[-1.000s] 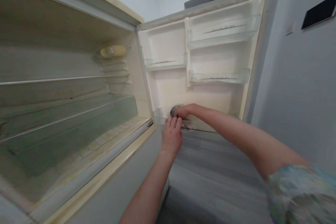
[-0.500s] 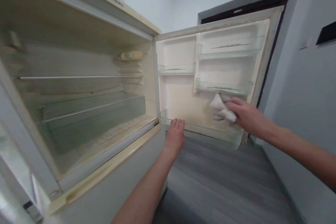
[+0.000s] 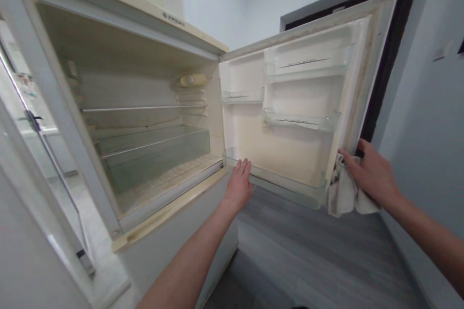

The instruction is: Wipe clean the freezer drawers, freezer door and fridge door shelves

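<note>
Pale blue-grey walls (image 3: 420, 120) and a grey plank floor (image 3: 308, 256) frame an open fridge (image 3: 119, 58) that fills the left half of your head view. Its door (image 3: 290, 154) swings out to the right, with the inner side facing you. Inside the cabinet you see glass shelves (image 3: 145, 107) and a yellowish lamp cover (image 3: 193, 79) high on the right-hand wall.

On the door, three clear bins sit at different heights: a small one (image 3: 242, 96) at upper left, a wider one (image 3: 308, 65) at the top and another (image 3: 300, 120) below it. A long bottom bin (image 3: 286, 184) runs across the foot of the door.

Your left hand (image 3: 238, 187) lies flat, fingers together and stretched out, with the fingertips on the left end of that bottom bin. It holds nothing.

Your right hand (image 3: 373, 174) is at the door's outer edge, near the lower right corner. Its fingers are closed on a whitish cloth (image 3: 344, 190), pressing it against the edge. Most of the cloth hangs loose below the hand, just beside the right end of the bottom bin. A dark doorway (image 3: 389, 58) shows behind the door.
</note>
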### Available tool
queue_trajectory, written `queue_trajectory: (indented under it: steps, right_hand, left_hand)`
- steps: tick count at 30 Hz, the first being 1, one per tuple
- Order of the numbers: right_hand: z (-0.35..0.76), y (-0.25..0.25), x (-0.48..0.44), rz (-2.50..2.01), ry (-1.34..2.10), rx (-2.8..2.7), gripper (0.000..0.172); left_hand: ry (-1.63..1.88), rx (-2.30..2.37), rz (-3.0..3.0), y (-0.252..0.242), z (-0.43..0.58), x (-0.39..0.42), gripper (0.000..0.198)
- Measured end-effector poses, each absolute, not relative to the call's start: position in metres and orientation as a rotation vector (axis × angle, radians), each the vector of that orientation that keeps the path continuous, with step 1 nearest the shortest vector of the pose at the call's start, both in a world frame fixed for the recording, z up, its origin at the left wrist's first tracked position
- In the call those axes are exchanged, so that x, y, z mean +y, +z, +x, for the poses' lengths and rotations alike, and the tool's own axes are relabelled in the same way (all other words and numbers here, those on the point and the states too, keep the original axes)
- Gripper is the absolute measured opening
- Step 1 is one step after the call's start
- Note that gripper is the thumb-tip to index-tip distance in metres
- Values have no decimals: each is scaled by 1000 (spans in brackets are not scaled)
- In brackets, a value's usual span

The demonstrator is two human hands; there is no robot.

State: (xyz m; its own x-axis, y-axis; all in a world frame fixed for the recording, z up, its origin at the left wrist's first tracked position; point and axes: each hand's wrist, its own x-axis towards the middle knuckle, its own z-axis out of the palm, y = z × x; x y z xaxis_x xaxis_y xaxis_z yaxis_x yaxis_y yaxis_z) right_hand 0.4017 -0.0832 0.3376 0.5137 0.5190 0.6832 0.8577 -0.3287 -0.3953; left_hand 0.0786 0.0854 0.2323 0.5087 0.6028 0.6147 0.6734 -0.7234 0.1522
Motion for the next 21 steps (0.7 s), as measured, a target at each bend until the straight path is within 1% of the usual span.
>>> queue_trajectory:
  steps: [3,5,7,8,10,12,13,14,15,16,18,21]
  right_hand:
    - [410,334,-80,-2136,-412,-1121,51]
    - [418,331,-78,-2164,-410,-1142,44]
    - [423,329,-78,-2157,-460,-1171,39]
    - [424,328,-79,-2153,-479,-1179,37]
    - [423,326,-82,-2152,-490,-1184,32]
    - [422,325,-83,-2180,-477,-1176,29]
    - [422,325,-83,-2197,-473,-1172,29]
    - [422,325,-82,-2213,-472,-1167,30]
    - [423,325,-80,-2229,-471,-1160,30]
    - [425,324,-77,-2244,-467,-1150,31]
    - [429,326,-69,-2273,-442,-1141,34]
    - [437,333,-61,-2292,-361,-1137,38]
  left_hand:
    - [-1018,-1115,-2621,235,53,71,75]
    - [-1120,-1152,-2521,229,15,55,63]
    - [-1392,-1222,-2224,215,-39,36,48]
    - [-1521,-1301,-1992,205,-70,27,46]
    - [-1615,-1553,-1599,183,-129,13,55]
    - [-1654,-1766,-1304,162,-178,4,80]
    - [-1627,-1889,-1276,153,-195,2,93]
    - [-1589,-2010,-1306,145,-208,2,100]
    - [-1544,-2107,-1375,139,-217,3,101]
    - [-1495,-2176,-1463,134,-222,6,98]
    - [-1409,-2230,-1600,127,-226,12,81]
    - [-1324,-2234,-1621,122,-227,19,62]
